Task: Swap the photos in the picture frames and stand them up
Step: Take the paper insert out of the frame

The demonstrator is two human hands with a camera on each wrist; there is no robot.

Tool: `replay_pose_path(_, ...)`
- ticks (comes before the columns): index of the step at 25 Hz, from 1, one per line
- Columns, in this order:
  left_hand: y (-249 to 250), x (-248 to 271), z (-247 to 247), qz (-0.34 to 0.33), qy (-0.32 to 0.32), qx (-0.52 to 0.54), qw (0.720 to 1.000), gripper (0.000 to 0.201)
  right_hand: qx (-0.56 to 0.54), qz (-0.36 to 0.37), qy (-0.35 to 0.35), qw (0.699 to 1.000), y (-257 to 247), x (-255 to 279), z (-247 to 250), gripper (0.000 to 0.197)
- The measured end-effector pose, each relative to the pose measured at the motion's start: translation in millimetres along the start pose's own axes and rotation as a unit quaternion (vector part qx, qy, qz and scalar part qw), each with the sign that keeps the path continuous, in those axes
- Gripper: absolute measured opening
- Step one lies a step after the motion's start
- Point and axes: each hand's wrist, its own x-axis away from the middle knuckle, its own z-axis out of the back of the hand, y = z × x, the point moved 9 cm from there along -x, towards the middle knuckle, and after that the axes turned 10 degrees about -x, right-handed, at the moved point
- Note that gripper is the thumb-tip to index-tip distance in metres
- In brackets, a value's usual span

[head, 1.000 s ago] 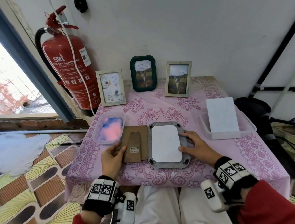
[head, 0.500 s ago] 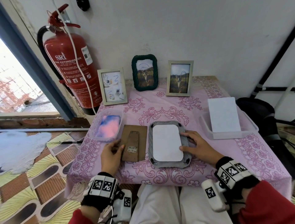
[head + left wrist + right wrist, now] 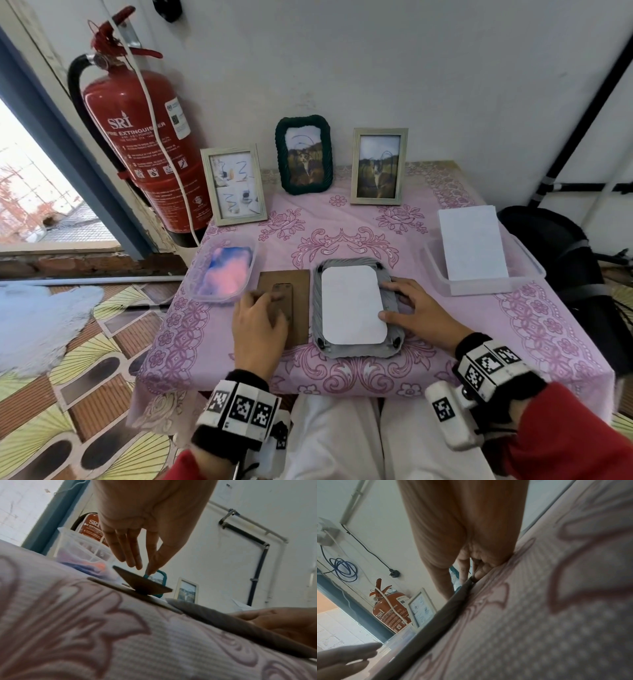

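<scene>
Near the counter's (image 3: 565, 329) front edge, your left hand (image 3: 258, 329) pinches the easel flap of the brown backing board (image 3: 301, 284), lifting it. Beside it, your right hand (image 3: 421, 310) lies flat, fingers relaxed, steadying the grey frame (image 3: 356, 351) holding a face-down white photo (image 3: 352, 305). Lifting by the flap alone could strain its hinge. Three frames stand along the back edge.
</scene>
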Motion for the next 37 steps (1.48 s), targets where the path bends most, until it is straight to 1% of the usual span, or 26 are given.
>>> replay_pose_path(3,23.2,0.8,-15.7,-0.012,-0.044,0.009,0.999,0.019,-0.004,-0.003,0.001,1.0,0.5,0.2,0.2,0.056)
replay_pose_path(6,32.8,1.8,-37.4,-0.003,-0.111,-0.06,0.992,0.024,-0.002,-0.003,-0.001,1.0,0.7,0.8,0.3,0.056)
replay_pose_path(8,34.7,2.6,-45.7,0.011,-0.137,-0.069,0.988,0.029,0.001,-0.003,-0.003,1.0,0.5,1.2,-0.1,0.056)
replay_pose_path(10,35.6,3.1,-50.7,0.023,-0.149,-0.067,0.986,0.032,0.002,-0.004,-0.005,1.0,0.0,1.8,-0.1,0.055)
replay_pose_path(13,33.0,2.6,-52.0,0.049,-0.143,-0.042,0.988,0.031,0.005,-0.005,-0.005,1.0,-0.7,3.0,-0.6,0.055)
replay_pose_path(16,28.6,-0.9,-54.5,0.067,-0.146,0.016,0.987,0.025,0.005,-0.006,-0.003,1.0,-2.3,3.5,-0.5,0.055)
replay_pose_path(19,22.9,-3.4,-58.2,0.088,-0.152,0.09,0.98,0.018,0.005,-0.007,0.0,1.0,-3.9,4.2,-0.8,0.055)
replay_pose_path(24,11.2,-6.0,-53.7,0.128,-0.13,0.19,0.965,0.016,0.013,0.001,0.003,1.0,-5.9,5.1,-0.4,0.056)
replay_pose_path(28,3.4,-9.6,-49.3,0.141,-0.116,0.217,0.959,0.011,0.024,0.005,0.002,1.0,-7.7,5.5,-1.9,0.056)
replay_pose_path(31,-2.3,-9.4,-52.1,0.154,-0.119,0.241,0.951,0.013,0.02,0.007,0.005,1.0,-9.4,5.7,-1.7,0.057)
replay_pose_path(37,-5.7,-8.9,-53.6,0.155,-0.12,0.245,0.949,0.015,0.044,0.011,0.002,0.999,-10.5,6.8,-2.3,0.052)
